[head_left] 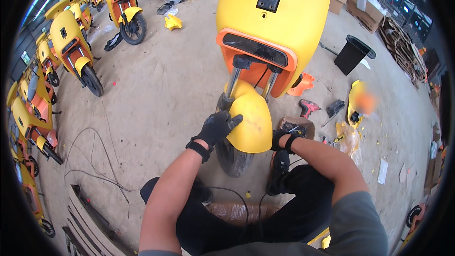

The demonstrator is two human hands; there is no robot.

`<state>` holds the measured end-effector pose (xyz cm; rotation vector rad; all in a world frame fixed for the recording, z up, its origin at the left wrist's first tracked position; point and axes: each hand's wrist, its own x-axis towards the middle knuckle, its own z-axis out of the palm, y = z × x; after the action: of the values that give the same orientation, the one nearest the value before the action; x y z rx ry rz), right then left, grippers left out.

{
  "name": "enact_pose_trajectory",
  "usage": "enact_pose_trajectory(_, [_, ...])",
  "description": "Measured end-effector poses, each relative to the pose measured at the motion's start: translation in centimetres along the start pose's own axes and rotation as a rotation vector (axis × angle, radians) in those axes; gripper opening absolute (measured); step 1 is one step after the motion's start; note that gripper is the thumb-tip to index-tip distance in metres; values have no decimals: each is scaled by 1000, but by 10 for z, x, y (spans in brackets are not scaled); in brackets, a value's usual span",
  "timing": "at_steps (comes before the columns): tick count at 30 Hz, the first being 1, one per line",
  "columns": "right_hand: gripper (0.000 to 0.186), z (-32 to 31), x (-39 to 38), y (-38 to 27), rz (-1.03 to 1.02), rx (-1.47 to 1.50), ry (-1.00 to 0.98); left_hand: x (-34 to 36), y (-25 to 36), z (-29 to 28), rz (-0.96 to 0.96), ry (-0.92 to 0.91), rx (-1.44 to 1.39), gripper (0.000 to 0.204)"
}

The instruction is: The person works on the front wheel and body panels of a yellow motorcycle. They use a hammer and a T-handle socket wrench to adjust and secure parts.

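Note:
Right in front of me stands a yellow and orange scooter (279, 7) with its front wheel (233, 161) between my legs. A yellow front mudguard (251, 118) covers the top of the wheel below the fork (232, 83). My left hand (216, 128), in a black glove, grips the mudguard's left edge, its thumb lying on the yellow surface. At the right edge is my right hand (278, 140), also gloved in black. Its fingers are hidden behind the mudguard, so their grip does not show.
Right of the wheel are a box of small parts (309, 125), a red and black power drill (309, 107) and an orange plastic part (303, 84). Farther right stands a black bin (353, 54). Parked scooters (71, 42) line the left. A thin cable (106, 178) and a slatted pallet (87, 227) lie left.

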<state>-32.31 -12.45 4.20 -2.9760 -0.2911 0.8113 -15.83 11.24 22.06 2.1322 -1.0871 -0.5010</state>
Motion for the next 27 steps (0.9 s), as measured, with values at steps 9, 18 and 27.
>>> enact_pose_trajectory(9, [29, 14, 7, 8, -34, 56, 83, 2, -3, 1, -32, -18, 18, 51])
enact_pose_trajectory(18, [32, -36, -17, -20, 29, 47, 16, 1, -4, 0, -30, -17, 49, 49])
enact_pose_trajectory(27, [30, -29, -20, -15, 24, 48, 47, 2, -1, 1, -24, -37, 53, 48])
